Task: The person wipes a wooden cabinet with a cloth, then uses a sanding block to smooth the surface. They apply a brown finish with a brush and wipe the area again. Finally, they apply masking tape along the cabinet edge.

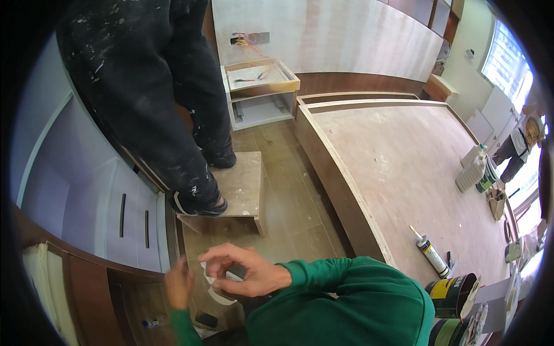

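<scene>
My right hand [247,270] is low in the middle, its fingers curled and the thumb bent toward them. A thin white strip [218,297] curls down from its fingertips; whether it is tape or paper I cannot make out. My left hand [179,282] is raised just beside it on the left, by the cabinet, smeared by motion so that its fingers do not show clearly. Both arms wear green sleeves [352,291]. Below the hands a dark flat object [206,319] lies on the floor.
Another person in paint-spotted dark trousers [144,92] stands on a low wooden step [242,184] ahead. A white cabinet [109,213] is at the left. The wooden bed platform [381,155] at the right bears a sealant tube [431,256], jugs [472,173] and paint cans [453,295].
</scene>
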`<move>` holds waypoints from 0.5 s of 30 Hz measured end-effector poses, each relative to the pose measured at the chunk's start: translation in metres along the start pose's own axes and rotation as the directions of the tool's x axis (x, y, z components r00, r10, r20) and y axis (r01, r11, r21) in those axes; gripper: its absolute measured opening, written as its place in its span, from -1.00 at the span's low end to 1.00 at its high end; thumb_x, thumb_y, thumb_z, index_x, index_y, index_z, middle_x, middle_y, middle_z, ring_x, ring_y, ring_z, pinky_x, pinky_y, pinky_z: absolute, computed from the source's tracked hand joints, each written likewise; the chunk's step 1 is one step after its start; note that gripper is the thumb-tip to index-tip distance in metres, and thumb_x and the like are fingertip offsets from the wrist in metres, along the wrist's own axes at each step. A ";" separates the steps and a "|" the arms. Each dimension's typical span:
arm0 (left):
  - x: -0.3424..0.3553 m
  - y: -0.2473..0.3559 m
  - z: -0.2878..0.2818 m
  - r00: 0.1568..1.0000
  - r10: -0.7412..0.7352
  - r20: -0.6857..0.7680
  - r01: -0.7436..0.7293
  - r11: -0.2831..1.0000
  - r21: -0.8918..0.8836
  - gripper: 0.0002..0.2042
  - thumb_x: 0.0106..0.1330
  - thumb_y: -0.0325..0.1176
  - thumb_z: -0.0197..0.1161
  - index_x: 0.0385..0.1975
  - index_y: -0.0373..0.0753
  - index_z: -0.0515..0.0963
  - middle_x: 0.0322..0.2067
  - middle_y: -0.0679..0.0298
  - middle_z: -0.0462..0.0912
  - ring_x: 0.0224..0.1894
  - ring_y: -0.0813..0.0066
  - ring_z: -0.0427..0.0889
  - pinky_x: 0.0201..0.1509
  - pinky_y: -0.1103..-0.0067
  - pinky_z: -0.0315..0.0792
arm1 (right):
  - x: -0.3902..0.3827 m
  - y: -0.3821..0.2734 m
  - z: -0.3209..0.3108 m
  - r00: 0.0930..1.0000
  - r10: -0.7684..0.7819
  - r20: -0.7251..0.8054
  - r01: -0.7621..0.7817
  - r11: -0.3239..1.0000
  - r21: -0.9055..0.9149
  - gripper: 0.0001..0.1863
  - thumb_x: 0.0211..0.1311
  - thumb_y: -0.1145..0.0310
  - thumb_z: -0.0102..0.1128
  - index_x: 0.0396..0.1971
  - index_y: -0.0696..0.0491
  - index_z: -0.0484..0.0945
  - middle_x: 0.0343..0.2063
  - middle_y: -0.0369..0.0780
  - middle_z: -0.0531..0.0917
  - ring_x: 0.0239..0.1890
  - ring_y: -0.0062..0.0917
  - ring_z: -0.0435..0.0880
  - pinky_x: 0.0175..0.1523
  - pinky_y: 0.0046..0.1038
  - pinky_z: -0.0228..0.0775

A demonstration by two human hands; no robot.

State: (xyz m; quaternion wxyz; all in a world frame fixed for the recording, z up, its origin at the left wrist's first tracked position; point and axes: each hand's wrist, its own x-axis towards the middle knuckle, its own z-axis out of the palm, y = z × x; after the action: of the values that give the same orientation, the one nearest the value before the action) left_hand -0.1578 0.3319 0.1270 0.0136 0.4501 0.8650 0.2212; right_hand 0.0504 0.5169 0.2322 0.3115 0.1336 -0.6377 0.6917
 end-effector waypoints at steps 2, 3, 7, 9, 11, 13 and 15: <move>0.065 0.063 -0.047 0.995 0.098 -0.013 -0.099 0.988 -0.121 -0.45 0.17 -0.37 0.36 0.23 -0.20 0.49 -0.49 -0.03 0.64 -0.41 -0.03 0.64 -0.30 0.18 0.44 | -0.004 -0.018 -0.004 1.000 0.018 0.009 -0.018 0.999 -0.027 -0.40 0.20 0.69 0.28 0.26 0.13 0.37 -0.30 -0.24 0.63 -0.27 -0.60 0.65 -0.13 -0.51 0.53; 0.090 0.090 -0.063 0.983 0.184 0.001 -0.182 0.971 -0.153 -0.41 0.16 -0.36 0.38 0.26 -0.19 0.46 -0.51 -0.04 0.63 -0.41 -0.03 0.64 -0.29 0.18 0.44 | -0.006 -0.026 -0.005 1.000 0.027 0.012 -0.026 0.999 -0.042 -0.40 0.18 0.70 0.31 0.25 0.16 0.38 -0.26 -0.20 0.65 -0.24 -0.57 0.67 -0.10 -0.48 0.55; 0.161 0.218 -0.110 0.863 0.473 0.176 -0.443 0.877 -0.184 -0.30 0.11 -0.31 0.43 0.30 -0.32 0.38 -0.54 -0.05 0.61 -0.41 -0.03 0.63 -0.26 0.22 0.45 | -0.015 -0.051 -0.019 0.995 -0.093 -0.046 0.090 0.994 -0.068 -0.40 0.18 0.71 0.28 0.25 0.15 0.39 -0.34 -0.23 0.64 -0.29 -0.58 0.66 -0.16 -0.50 0.55; 0.181 0.249 -0.115 0.817 0.545 0.187 -0.507 0.834 -0.219 -0.28 0.11 -0.29 0.44 0.28 -0.41 0.36 -0.55 -0.08 0.60 -0.43 -0.01 0.64 -0.26 0.25 0.47 | -0.018 -0.056 -0.023 0.988 -0.144 -0.055 0.138 0.986 -0.098 -0.41 0.18 0.71 0.27 0.24 0.15 0.39 -0.33 -0.22 0.64 -0.28 -0.57 0.66 -0.15 -0.49 0.55; 0.193 0.263 -0.114 0.818 0.542 0.192 -0.509 0.838 -0.197 -0.29 0.11 -0.27 0.45 0.25 -0.47 0.37 -0.55 -0.10 0.59 -0.46 0.03 0.64 -0.27 0.30 0.50 | -0.024 -0.055 -0.028 0.986 -0.153 -0.067 0.145 0.983 -0.115 -0.41 0.18 0.71 0.29 0.24 0.16 0.38 -0.30 -0.22 0.64 -0.25 -0.56 0.67 -0.12 -0.49 0.54; 0.187 0.260 -0.115 0.859 0.477 0.184 -0.410 0.858 -0.308 -0.36 0.14 -0.29 0.46 0.19 -0.49 0.43 -0.53 -0.06 0.62 -0.47 0.21 0.66 -0.28 0.38 0.51 | -0.025 -0.053 -0.035 0.983 -0.135 -0.124 0.122 0.986 -0.111 -0.40 0.19 0.70 0.30 0.24 0.16 0.37 -0.29 -0.22 0.65 -0.24 -0.57 0.67 -0.11 -0.49 0.54; 0.175 0.239 -0.099 0.903 0.412 0.125 -0.309 0.822 -0.478 -0.47 0.21 -0.33 0.42 0.14 -0.48 0.49 -0.52 0.06 0.65 -0.47 0.41 0.65 -0.30 0.49 0.51 | -0.029 -0.051 -0.043 0.980 -0.063 -0.189 0.046 0.994 -0.097 -0.40 0.19 0.70 0.32 0.23 0.16 0.36 -0.29 -0.22 0.65 -0.22 -0.58 0.68 -0.09 -0.50 0.54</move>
State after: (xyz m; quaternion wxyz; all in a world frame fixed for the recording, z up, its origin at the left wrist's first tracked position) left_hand -0.0995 0.5517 0.3411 0.1709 0.6129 0.6820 0.3605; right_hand 0.1125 0.5503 0.2491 0.3961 0.0693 -0.6322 0.6623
